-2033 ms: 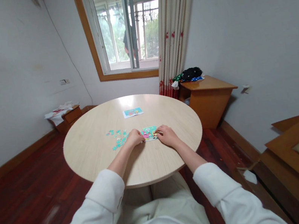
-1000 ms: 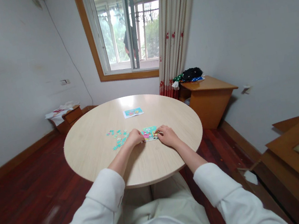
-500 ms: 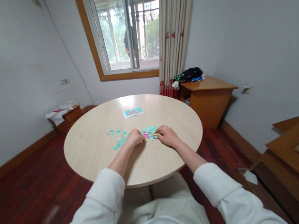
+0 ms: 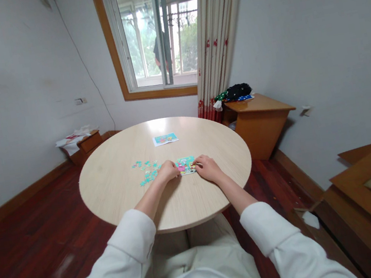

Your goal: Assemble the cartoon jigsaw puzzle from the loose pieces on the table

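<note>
A partly joined jigsaw puzzle (image 4: 187, 164), teal with pink and yellow figures, lies flat on the round table (image 4: 116, 193). My left hand (image 4: 168, 170) is closed at its left edge, fingertips pressed on the lower left corner. At the opposite edge, my right hand (image 4: 207, 167) grips the puzzle's right side with bent fingers. Exactly which piece each fingertip touches is too small to make out. Loose teal puzzle pieces (image 4: 148, 177) are scattered left of my left hand, which partly hides some of them.
A printed picture sheet (image 4: 165, 139) lies farther back on the table. Behind it are a window and a curtain (image 4: 214, 34). A wooden cabinet (image 4: 257, 122) with a pile of cloth stands at the right. Someone is partly visible beyond the window glass.
Almost nothing differs. My left fingers have shifted very slightly at the puzzle's left edge; my right hand stays in place.
</note>
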`<state>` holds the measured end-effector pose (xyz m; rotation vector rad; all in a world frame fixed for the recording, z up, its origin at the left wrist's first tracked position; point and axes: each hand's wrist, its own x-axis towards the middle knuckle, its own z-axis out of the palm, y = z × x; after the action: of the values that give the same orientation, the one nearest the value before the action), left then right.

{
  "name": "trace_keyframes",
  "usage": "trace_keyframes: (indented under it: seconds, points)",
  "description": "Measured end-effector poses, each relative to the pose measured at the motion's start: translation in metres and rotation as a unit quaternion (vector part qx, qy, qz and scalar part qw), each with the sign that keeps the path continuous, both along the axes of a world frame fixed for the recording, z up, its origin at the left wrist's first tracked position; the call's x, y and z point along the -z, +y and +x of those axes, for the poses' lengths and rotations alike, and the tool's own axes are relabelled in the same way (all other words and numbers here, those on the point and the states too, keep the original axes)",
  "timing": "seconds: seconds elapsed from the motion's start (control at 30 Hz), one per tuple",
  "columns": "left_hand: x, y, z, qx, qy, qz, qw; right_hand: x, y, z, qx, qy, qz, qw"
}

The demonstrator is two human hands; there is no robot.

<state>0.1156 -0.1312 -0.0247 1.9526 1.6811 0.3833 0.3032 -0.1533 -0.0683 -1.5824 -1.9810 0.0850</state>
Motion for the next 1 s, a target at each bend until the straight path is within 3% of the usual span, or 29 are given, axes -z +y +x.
trace_keyframes:
  seconds: [0.63, 1.0]
  points:
    - [0.0017, 0.0011, -0.0013, 0.003, 0.001, 0.004, 1.000, 0.0005, -0.0004, 0.0001, 0.000, -0.001, 0.001, 1.000]
    - [-0.0049, -0.0011, -0.0041, -0.031, -0.064, -0.067, 0.995, 0.0011, -0.0001, -0.0003, -0.002, 0.003, 0.000, 1.000]
